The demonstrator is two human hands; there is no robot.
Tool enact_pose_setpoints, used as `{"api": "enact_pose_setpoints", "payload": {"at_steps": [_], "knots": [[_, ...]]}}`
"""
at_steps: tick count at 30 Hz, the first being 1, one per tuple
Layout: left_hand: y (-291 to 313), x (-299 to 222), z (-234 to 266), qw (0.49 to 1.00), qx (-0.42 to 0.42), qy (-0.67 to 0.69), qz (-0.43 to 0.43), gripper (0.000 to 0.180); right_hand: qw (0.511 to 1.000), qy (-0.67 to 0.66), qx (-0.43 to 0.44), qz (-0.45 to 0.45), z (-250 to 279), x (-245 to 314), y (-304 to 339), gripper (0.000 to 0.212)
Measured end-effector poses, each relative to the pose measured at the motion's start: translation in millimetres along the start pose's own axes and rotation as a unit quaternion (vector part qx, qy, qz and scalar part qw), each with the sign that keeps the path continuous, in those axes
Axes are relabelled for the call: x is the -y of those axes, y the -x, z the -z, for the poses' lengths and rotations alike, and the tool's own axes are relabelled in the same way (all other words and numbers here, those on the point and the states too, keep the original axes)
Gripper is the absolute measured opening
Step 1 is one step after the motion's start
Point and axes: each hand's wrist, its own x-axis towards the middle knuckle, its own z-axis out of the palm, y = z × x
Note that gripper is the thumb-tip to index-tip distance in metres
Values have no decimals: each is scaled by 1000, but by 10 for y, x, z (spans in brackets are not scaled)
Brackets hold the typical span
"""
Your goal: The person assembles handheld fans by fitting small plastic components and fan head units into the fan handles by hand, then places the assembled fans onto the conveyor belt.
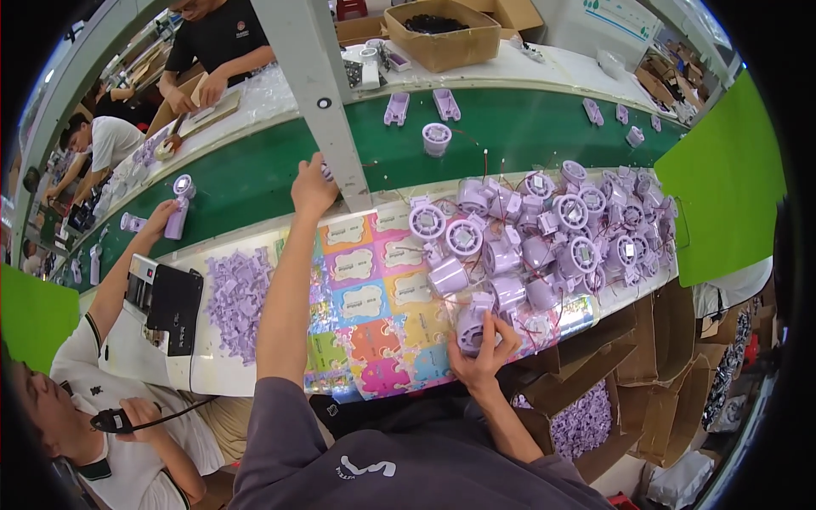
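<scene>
My left arm reaches out to the green conveyor belt (501, 127), beside the grey metal post (310, 93). My left hand (313, 189) is closed around a light purple plastic part (327, 172), mostly hidden by the fingers and too little seen to tell its kind. Close to my body, my right hand (483, 357) grips a round purple fan housing (470, 330) at the table's near edge. Beyond it lies a heap of similar fan housings (578, 212) with thin red wires. Sheets of colourful printed labels (365, 302) cover the table between my arms.
Small purple parts (238, 297) are piled left of the labels, beside a black and silver device (161, 306). A seated co-worker (127, 416) reaches to the belt there. Another purple housing (436, 140) stands on the belt. Cardboard boxes (663, 340) sit below the table at right.
</scene>
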Motion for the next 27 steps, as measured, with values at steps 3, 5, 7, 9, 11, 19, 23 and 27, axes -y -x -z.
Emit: {"api": "enact_pose_setpoints", "payload": {"at_steps": [3, 5, 7, 9, 11, 19, 23, 27], "knots": [[396, -156, 418, 997, -48, 2, 59, 60, 1000, -21, 14, -14, 22, 10, -1, 79], [645, -119, 603, 988, -112, 14, 102, 60, 999, -22, 24, -28, 13, 54, -48, 79], [1008, -173, 674, 982, -154, 54, 92, 60, 998, -5, 43, -44, 10, 60, -71, 79], [1464, -239, 829, 969, -207, 110, 73, 59, 998, 2, 57, -25, 19, 99, -139, 77], [1928, -384, 928, 969, -194, 149, 31, 56, 997, 0, 71, -28, 9, 84, -143, 73], [2972, -523, 872, 974, -88, 181, -104, 55, 975, -211, 64, 5, 198, 811, -505, 36], [3002, -383, 728, 969, -50, 222, -92, 51, 891, -366, 195, 187, -378, 1541, -1116, 28], [2957, -395, 781, 965, -24, 241, -99, 53, 874, -264, 264, 311, -1409, 1896, -1301, 25]]}}
